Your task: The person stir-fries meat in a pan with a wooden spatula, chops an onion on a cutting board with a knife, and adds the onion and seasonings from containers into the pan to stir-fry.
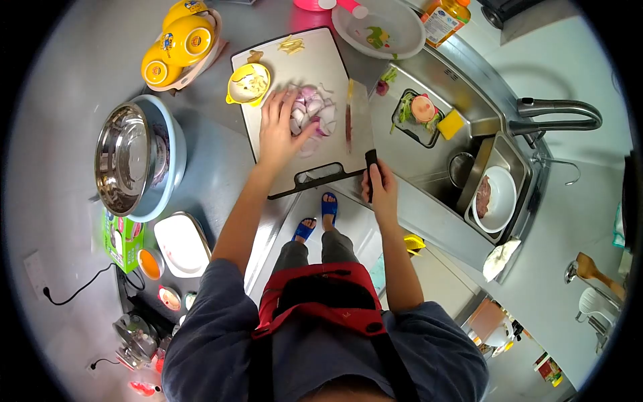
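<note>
My right hand (380, 194) grips the black handle of a kitchen knife (360, 117). Its broad blade points away from me along the right edge of the cutting board (301, 63). Over the board, my left hand (277, 130) has its fingers stretched out at the left side of a pile of chopped red onion (313, 110), touching some pieces. A small yellow bowl (248, 84) with pale chopped bits stands just beyond that hand. Thin pale yellow strips (291, 45) and a brownish lump (255, 56) lie at the board's far end.
The sink (429, 161) on the right holds a black-rimmed basket, a yellow sponge (451, 124) and a white bowl of meat (496, 199). To the left are a steel bowl (122, 159) in a light blue basin, and yellow bowls (187, 40). A white basin (379, 27) stands behind.
</note>
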Action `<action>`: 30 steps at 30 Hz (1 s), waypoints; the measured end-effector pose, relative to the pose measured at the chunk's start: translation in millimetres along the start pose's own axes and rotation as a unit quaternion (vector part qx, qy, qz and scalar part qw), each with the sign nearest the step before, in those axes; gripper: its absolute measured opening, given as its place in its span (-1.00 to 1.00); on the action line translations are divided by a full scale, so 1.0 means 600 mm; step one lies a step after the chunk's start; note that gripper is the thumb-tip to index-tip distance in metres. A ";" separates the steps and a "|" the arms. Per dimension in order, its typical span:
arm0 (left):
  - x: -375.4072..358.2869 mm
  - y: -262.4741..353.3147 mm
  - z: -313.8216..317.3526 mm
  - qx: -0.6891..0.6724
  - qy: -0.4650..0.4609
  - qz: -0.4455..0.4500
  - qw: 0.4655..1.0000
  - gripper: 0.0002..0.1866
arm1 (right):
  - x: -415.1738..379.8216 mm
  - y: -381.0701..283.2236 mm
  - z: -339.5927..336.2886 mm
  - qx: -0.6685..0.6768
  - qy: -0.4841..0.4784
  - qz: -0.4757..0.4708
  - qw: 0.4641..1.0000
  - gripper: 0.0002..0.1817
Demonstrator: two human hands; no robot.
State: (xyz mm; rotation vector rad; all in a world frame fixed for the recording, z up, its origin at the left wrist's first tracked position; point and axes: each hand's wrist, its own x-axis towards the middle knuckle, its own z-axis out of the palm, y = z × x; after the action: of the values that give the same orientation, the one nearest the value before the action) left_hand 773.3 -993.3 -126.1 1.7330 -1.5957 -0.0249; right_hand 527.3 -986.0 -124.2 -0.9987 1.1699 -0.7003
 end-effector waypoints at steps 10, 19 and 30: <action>0.031 0.029 0.089 0.113 0.006 -0.060 0.992 -0.25 | -0.001 0.036 0.076 -0.023 -0.003 -0.001 1.000 -0.74; 0.035 0.024 0.102 0.059 0.084 -0.068 0.992 -0.58 | 0.024 0.029 0.118 0.010 -0.013 -0.025 1.000 -0.76; 0.052 0.022 0.110 -0.079 0.124 -0.127 0.981 -0.78 | 0.034 0.018 0.140 0.078 -0.042 0.007 0.996 -0.75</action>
State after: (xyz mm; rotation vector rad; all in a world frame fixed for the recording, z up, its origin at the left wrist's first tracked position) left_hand 736.6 -1052.3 -151.2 1.7301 -1.1571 -0.0568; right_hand 613.1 -977.0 -136.3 -0.8806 1.0318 -0.7204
